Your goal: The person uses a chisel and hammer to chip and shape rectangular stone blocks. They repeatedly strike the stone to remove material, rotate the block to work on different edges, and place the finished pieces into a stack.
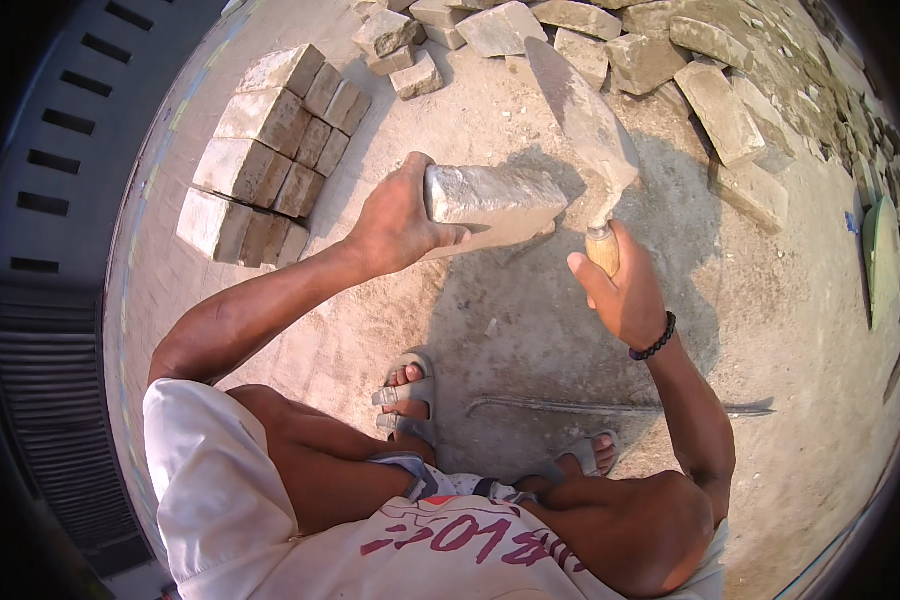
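In the head view, the left hand (402,218) is clamped on the left end of a pale, dusty brick (495,208), its thumb lying across the near face; the brick sits just above the middle of the frame, its long side running left to right. Right of centre, the right hand (625,285) is wrapped round the wooden handle (602,249) of a trowel (582,115), whose mortar-smeared blade points toward the top of the frame, its neck just beside the brick's right end. A dark beaded bracelet (655,338) circles the right wrist. At upper left stands a neat stack of bricks (262,160), in several rows. Loose bricks (642,62) lie heaped along the top edge and into the upper right. A thin metal rod (560,405), bent at its left end, lies on the ground (760,500) below centre and passes under the right forearm. Sandalled feet (406,395) show at lower centre, and a pale green object (880,255) rests near the right edge.
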The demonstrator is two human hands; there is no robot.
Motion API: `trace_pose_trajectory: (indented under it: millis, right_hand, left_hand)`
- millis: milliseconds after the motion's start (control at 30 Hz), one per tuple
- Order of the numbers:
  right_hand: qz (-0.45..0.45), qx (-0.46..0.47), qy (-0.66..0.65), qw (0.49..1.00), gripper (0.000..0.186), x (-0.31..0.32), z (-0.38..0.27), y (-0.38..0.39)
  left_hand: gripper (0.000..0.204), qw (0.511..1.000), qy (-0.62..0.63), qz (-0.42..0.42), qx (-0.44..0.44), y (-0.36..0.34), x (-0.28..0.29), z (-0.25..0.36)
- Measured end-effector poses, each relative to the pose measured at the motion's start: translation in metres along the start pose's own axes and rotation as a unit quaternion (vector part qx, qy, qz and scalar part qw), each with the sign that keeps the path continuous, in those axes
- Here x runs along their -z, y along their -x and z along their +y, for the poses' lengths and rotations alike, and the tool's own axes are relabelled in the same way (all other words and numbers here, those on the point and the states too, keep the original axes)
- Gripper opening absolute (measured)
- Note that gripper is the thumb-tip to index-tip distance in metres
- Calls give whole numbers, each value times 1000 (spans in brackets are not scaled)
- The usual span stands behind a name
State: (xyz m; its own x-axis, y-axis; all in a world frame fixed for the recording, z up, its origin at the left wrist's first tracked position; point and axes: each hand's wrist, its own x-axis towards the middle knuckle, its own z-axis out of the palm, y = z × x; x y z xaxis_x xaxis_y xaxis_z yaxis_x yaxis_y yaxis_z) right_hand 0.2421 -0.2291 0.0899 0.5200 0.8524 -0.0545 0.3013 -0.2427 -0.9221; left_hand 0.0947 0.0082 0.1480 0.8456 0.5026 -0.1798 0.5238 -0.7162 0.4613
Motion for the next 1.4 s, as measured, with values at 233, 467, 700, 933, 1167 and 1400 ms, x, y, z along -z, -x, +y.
trace_pose_trajectory:
  millis: [233, 467, 700, 933, 1167, 1400]
  right_hand:
    - [0, -28, 117, 993, 54, -7, 38, -8]
    - [103, 149, 135, 974, 46, -26, 38, 1]
    - [48, 74, 0, 996, 40, -9, 8, 1]
    - [-6, 50, 49, 997, 37, -11, 3, -16]
    - [-7, 31, 128, 991, 36, -27, 47, -19]
    - [25, 52, 78, 995, 41, -28, 27, -7]
  left_hand:
    - [73, 1000, -4, 4, -7, 0, 0, 2]
    - [73, 1000, -4, -1, -6, 1, 0, -3]
    - [72, 1000, -6, -8, 4, 1, 0, -7]
    - [72, 1000, -12, -10, 11, 5, 4, -5]
    - [72, 1000, -10, -6, -1, 2, 0, -4]
    - [71, 1000, 1, -4, -7, 2, 0, -3]
